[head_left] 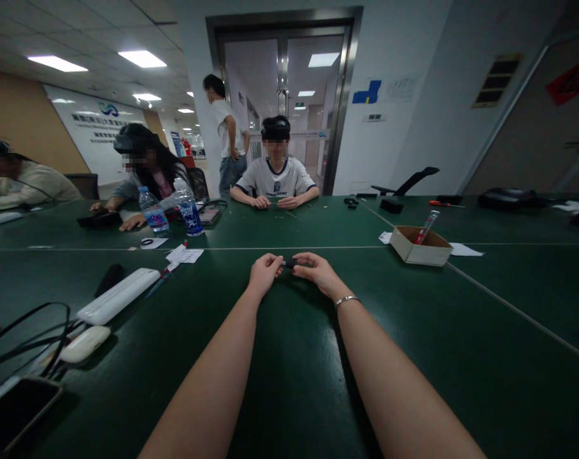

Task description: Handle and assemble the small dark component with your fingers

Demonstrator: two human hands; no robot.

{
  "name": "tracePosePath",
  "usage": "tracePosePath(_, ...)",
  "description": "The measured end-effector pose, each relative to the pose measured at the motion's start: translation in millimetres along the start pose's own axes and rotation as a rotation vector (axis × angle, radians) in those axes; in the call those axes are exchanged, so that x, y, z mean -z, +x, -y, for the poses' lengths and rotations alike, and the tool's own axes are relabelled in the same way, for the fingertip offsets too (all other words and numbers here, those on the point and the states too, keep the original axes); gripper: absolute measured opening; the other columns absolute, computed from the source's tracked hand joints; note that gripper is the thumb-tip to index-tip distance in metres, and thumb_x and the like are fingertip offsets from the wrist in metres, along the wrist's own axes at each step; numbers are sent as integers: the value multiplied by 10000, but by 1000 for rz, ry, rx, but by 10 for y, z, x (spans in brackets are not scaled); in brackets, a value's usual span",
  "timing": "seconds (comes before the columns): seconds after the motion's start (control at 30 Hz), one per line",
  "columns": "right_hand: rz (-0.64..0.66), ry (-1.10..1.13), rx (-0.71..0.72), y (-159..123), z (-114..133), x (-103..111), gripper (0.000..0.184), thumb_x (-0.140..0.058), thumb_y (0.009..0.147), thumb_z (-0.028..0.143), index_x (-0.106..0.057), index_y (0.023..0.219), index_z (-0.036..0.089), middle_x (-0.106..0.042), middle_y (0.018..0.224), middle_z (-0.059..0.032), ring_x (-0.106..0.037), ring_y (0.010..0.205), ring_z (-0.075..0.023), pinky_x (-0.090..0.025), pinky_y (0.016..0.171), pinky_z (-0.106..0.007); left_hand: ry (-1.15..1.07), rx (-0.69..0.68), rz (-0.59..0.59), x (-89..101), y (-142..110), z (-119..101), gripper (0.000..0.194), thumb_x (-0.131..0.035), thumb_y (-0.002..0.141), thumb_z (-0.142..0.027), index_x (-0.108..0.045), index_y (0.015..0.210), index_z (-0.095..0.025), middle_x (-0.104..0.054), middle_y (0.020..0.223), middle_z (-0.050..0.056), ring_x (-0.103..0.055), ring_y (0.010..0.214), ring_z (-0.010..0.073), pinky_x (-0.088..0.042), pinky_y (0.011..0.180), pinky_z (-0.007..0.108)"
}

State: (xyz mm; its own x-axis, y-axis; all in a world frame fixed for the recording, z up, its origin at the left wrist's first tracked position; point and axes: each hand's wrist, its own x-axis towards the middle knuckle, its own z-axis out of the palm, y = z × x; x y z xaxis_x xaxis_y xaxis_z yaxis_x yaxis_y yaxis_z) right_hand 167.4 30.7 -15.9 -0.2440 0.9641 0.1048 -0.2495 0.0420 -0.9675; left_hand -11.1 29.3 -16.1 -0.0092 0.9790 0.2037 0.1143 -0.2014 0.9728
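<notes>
Both arms reach forward over the dark green table (299,357). Between my hands is a small black object (290,262) with a paler, metallic-looking end; it is too small to tell its kind. My left hand (265,274) pinches the paler end between thumb and fingers. At the black end, my right hand (318,273) has its thumb and fingertips closed around the piece, fingers curved. A silver bracelet (347,299) circles my right wrist. Fingers cover part of the small object, which is held just above or at the tabletop.
On the left lie a white power strip (120,296), cables, a white case (85,344) and a phone (19,411). Two bottles (190,213) stand beyond. At right sits a cardboard box (420,252) holding a clear tube (427,227). Several people are around the table; one sits opposite.
</notes>
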Motion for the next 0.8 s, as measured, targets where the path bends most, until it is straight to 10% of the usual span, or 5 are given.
tracePosePath(0.8,-71,30,-87,0,60,-62,150,-768,749,130,-670,859,102,-682,684,-67,-650,564,-117,-553,525,-165,-23,-62,-33,-5,-5,-19,177,-654,658,-187,-573,813,-159,-614,837,36,-586,774,146,-470,696,255)
